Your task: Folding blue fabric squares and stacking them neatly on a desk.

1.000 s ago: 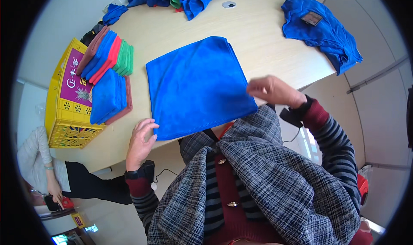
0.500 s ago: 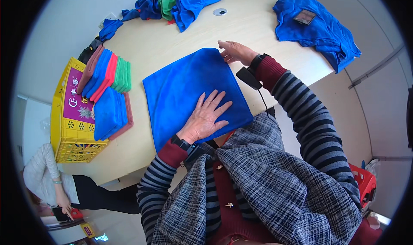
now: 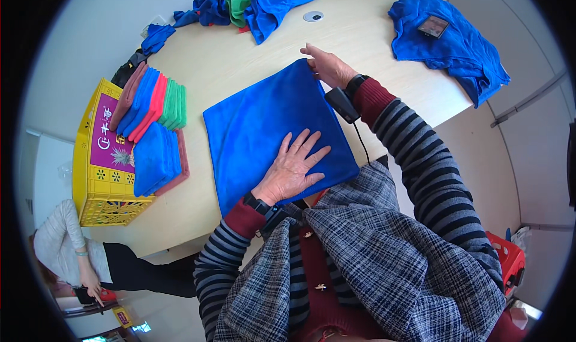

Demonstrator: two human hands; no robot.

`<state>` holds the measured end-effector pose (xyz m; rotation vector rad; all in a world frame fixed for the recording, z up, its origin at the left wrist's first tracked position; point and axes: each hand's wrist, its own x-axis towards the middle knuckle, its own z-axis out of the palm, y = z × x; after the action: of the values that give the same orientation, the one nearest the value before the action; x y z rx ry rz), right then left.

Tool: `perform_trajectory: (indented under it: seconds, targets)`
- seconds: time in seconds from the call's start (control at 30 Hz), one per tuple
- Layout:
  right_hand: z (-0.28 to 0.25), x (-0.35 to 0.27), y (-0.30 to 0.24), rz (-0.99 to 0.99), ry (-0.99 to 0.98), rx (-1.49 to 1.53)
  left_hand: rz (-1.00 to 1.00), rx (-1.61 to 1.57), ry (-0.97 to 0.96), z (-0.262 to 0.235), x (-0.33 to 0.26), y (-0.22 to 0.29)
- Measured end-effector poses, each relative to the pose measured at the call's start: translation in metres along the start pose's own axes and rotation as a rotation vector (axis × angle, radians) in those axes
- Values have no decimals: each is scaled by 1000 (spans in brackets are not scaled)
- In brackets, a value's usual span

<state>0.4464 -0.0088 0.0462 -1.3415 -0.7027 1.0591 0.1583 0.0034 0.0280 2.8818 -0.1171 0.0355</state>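
While left hand (image 3: pixel 292 173) flattens blue cloth (image 3: pixel 264 123), right hand (image 3: pixel 327 66) pinches far corner.

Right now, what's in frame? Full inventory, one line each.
blue cloth: 1, blue, spread flat on the table in front of the person
table: 1, light wood, fills the upper middle
round grommet: 1, grey, set in the tabletop near the far edge
cloth heap: 1, blue, green and some red, far edge of the table
loose blue cloth: 1, blue, far right of the table, a small dark device on it
folded cloths: several, blue, red, green, brownish, stacked on the crate
crate: 1, yellow, at the table's left end
other person: 1, grey top, lower left
red stool: 1, red, lower right
left hand: flat on the blue cloth
right hand: at the blue cloth's far right corner
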Motion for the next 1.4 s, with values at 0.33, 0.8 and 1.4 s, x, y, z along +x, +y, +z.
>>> perform_trajectory:
  seconds: [0.33, 0.8, 1.4]
  targets:
    - [-12, 15, 8, -49, 210, -346, 13, 10, 26, 3, 0, 0]
    - [93, -14, 38, -219, 90, -1416, -370, -114, 425, -46, -17, -127]
    - [41, -10, 39, -114, 175, -1662, -885, 228, 215, -28, -72, -210]
